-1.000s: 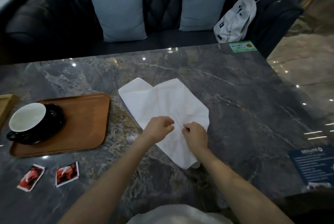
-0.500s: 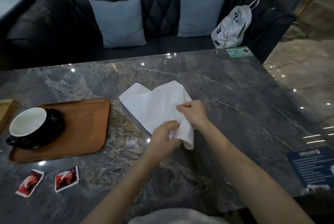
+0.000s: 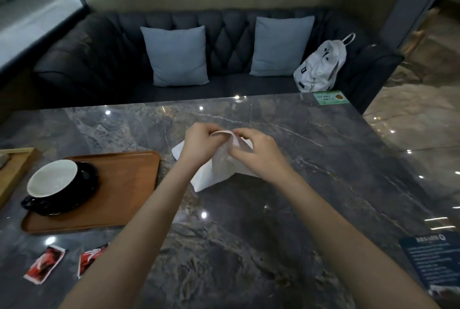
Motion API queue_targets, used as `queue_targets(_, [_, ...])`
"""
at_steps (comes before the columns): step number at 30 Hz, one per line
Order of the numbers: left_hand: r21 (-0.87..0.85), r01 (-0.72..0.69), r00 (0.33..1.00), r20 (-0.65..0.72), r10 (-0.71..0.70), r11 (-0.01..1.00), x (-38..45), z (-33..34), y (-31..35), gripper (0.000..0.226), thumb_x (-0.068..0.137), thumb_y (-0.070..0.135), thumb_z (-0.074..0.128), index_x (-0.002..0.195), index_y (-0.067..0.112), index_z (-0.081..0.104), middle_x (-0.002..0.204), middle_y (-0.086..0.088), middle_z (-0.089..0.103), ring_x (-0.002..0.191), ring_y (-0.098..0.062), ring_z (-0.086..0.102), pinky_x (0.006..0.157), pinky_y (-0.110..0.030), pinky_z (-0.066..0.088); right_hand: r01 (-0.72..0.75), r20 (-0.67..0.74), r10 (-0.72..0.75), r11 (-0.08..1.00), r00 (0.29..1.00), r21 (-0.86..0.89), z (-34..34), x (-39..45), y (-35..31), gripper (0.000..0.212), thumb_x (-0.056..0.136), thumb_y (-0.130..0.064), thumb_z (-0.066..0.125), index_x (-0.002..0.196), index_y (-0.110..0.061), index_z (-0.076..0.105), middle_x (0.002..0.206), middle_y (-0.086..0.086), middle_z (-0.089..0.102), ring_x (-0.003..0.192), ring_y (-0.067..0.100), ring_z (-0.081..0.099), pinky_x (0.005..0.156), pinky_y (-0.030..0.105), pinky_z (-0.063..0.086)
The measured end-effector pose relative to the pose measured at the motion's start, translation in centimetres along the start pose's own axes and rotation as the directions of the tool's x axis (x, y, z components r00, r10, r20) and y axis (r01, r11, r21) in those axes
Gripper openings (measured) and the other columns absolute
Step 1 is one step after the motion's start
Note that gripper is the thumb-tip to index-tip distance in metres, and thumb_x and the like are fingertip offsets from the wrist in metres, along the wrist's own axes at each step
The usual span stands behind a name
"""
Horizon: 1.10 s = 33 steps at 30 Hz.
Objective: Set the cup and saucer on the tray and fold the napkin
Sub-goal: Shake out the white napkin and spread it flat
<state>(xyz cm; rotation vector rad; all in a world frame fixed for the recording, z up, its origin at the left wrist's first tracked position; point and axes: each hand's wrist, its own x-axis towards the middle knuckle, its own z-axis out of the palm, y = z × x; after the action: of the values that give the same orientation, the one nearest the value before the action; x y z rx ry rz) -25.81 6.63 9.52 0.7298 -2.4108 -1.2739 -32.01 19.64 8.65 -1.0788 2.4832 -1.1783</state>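
Observation:
A white napkin (image 3: pixel 216 171) lies partly folded on the grey marble table (image 3: pixel 311 184), its far edge lifted off the surface. My left hand (image 3: pixel 199 145) and my right hand (image 3: pixel 258 153) both pinch that raised edge, close together. At the left, a black cup with a white inside (image 3: pixel 53 180) sits on a black saucer (image 3: pixel 87 179). Both rest on the left part of a brown wooden tray (image 3: pixel 124 184). My hands hide the middle of the napkin.
Two red sachets (image 3: pixel 44 264) (image 3: pixel 90 257) lie near the table's front left. A light wooden tray edge (image 3: pixel 15 171) is at far left, a blue card (image 3: pixel 433 264) at front right, a green card (image 3: pixel 331 97) at back right. A dark sofa with cushions and a white bag (image 3: pixel 321 67) stands behind.
Both hands carried the napkin's near part away from me, folding it over, and now hold its edge raised farther back on the table. The cup, saucer and tray stayed put.

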Motion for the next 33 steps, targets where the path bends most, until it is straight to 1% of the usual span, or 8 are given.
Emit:
queue_targets(2, [0.112, -0.089, 0.996, 0.02, 0.088, 0.99, 0.2, -0.8, 0.8, 0.014, 0.08, 0.008, 0.061, 0.075, 0.013, 0.073, 0.063, 0.005, 0.06, 0.06, -0.003, 0.049, 0.051, -0.003, 0.035, 0.032, -0.135, -0.047, 0.994, 0.99, -0.108, -0.2, 0.6, -0.8, 0.024, 0.087, -0.017, 0.051, 0.103, -0.015, 0.069, 0.095, 0.004, 0.071, 0.088, 0.02, 0.061, 0.072, 0.03, 0.044])
queue_targets(6, [0.336, -0.2, 0.972, -0.054, 0.231, 0.92, 0.7, -1.9, 1.0, 0.02, 0.076, -0.001, 0.056, 0.082, 0.008, 0.073, 0.072, -0.004, 0.065, 0.069, -0.018, 0.056, 0.058, -0.019, 0.035, 0.023, -0.193, -0.051, 0.989, 0.98, -0.144, -1.7, 2.7, -2.0, 0.023, 0.087, -0.011, 0.045, 0.078, -0.006, 0.065, 0.066, 0.006, 0.062, 0.065, 0.021, 0.055, 0.058, 0.033, 0.038])
queue_targets(9, [0.443, -0.14, 0.956, -0.173, 0.238, 0.885, 1.0, -3.0, 0.9, 0.023, 0.076, 0.0, 0.05, 0.081, 0.01, 0.069, 0.077, -0.012, 0.067, 0.078, -0.032, 0.061, 0.06, -0.035, 0.044, 0.035, -0.17, -0.029, 0.999, 0.985, 0.032, -3.7, 4.3, -3.3, 0.027, 0.085, -0.008, 0.045, 0.059, -0.011, 0.051, 0.06, 0.003, 0.051, 0.057, 0.012, 0.043, 0.056, 0.028, 0.033])
queue_targets(14, [0.446, 0.007, 0.922, -0.35, 0.167, 0.895, 1.2, -5.2, 1.4, 0.022, 0.075, 0.007, 0.052, 0.083, 0.012, 0.071, 0.078, -0.013, 0.067, 0.076, -0.034, 0.06, 0.057, -0.033, 0.045, 0.101, -0.168, -0.067, 0.973, 0.983, 0.206, -5.9, 5.9, -5.9, 0.031, 0.084, -0.006, 0.046, 0.054, -0.01, 0.042, 0.058, 0.001, 0.04, 0.054, 0.005, 0.034, 0.052, 0.022, 0.027])
queue_targets(17, [0.363, 0.077, 0.918, -0.388, 0.076, 0.929, 1.2, -6.7, 0.5, 0.022, 0.073, 0.003, 0.049, 0.072, 0.008, 0.07, 0.065, -0.012, 0.062, 0.065, -0.033, 0.057, 0.049, -0.026, 0.035, 0.117, -0.24, -0.036, 0.935, 0.97, 0.334, -7.6, 6.6, -7.2, 0.035, 0.084, -0.005, 0.044, 0.054, -0.017, 0.03, 0.052, -0.004, 0.026, 0.041, 0.003, 0.024, 0.04, 0.015, 0.019])
queue_targets(20, [0.257, 0.067, 0.92, -0.39, 0.04, 0.964, 1.0, -8.2, -0.2, 0.029, 0.074, 0.002, 0.05, 0.085, 0.012, 0.075, 0.061, -0.004, 0.056, 0.057, -0.022, 0.052, 0.043, -0.022, 0.03, 0.121, -0.272, -0.009, 0.91, 0.962, 0.397, -9.2, 7.2, -7.8, 0.031, 0.082, -0.006, 0.043, 0.056, -0.016, 0.029, 0.05, -0.006, 0.022, 0.043, 0.004, 0.021, 0.041, 0.018, 0.018])
queue_targets(27, [0.036, 0.081, 0.892, -0.449, -0.057, 0.996, 1.2, -11.4, -1.2, 0.018, 0.08, 0.002, 0.053, 0.079, 0.004, 0.071, 0.069, -0.013, 0.063, 0.068, -0.024, 0.055, 0.059, -0.028, 0.036, -0.012, -0.223, 0.223, 0.731, 0.949, 0.682, -10.4, 7.7, -8.1, 0.034, 0.079, -0.003, 0.042, 0.05, -0.018, 0.031, 0.04, -0.009, 0.03, 0.041, 0.008, 0.028, 0.041, 0.02, 0.023])
queue_targets(33, [-0.236, -0.021, 0.995, -0.101, -0.003, 0.972, -0.5, -13.7, 2.4, 0.018, 0.081, 0.017, 0.064, 0.065, 0.009, 0.066, 0.059, -0.001, 0.06, 0.055, -0.013, 0.055, 0.049, -0.022, 0.042, -0.153, 0.028, 0.264, 0.469, 0.964, 0.87, -11.2, 7.1, -7.8, 0.031, 0.084, -0.01, 0.043, 0.053, -0.014, 0.046, 0.04, -0.004, 0.047, 0.044, 0.012, 0.048, 0.048, 0.022, 0.041])
